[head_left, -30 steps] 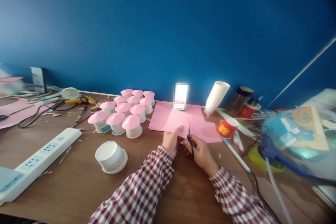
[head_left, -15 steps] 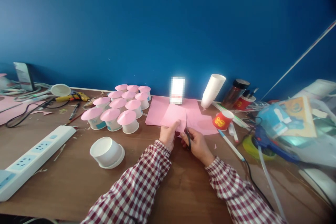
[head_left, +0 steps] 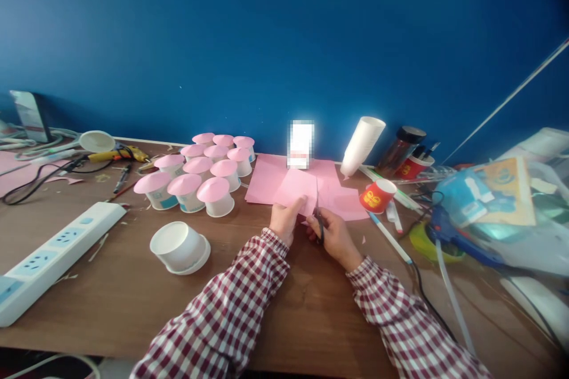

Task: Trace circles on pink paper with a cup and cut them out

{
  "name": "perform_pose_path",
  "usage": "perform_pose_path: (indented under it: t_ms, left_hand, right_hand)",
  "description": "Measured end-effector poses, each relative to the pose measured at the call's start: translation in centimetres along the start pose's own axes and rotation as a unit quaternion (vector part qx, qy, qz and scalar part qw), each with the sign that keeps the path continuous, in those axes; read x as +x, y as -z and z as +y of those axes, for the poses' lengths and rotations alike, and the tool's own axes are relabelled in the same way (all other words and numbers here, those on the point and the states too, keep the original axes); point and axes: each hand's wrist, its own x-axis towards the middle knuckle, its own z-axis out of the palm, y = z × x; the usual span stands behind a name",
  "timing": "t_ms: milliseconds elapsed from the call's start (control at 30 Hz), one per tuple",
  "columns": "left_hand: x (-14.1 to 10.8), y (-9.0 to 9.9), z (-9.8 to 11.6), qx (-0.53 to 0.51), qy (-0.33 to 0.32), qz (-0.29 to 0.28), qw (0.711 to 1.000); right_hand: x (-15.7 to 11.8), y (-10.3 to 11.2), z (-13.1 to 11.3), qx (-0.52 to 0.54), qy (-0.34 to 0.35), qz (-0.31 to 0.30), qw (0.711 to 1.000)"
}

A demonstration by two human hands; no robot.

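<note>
A piece of pink paper is pinched in my left hand, thumb on top. Dark-handled scissors are gripped in my right hand, their blades pointing away along the right edge of that piece. Beneath and beyond it, larger pink sheets lie flat on the table. To the left stand several white cups topped with pink paper cones. Nearer me is a white tub on its own.
A power strip lies at the left. A leaning stack of white cups, a red cup, a marker, a blue glue gun and plastic bags occupy the right. Behind is a blue wall.
The camera view has tilted slightly, so the table things sit higher. Both hands keep their holds, and the pink piece has turned slightly against the scissors.
</note>
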Motion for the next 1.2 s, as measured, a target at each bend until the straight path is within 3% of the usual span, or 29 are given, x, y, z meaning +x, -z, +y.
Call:
perform_pose_path:
  t_ms: [1200]
  left_hand:
    - [0.49, 0.32, -0.3, 0.0, -0.001, 0.0, 1.0]
  right_hand:
    - [-0.05, 0.26, -0.03, -0.03, 0.001, 0.002, 1.0]
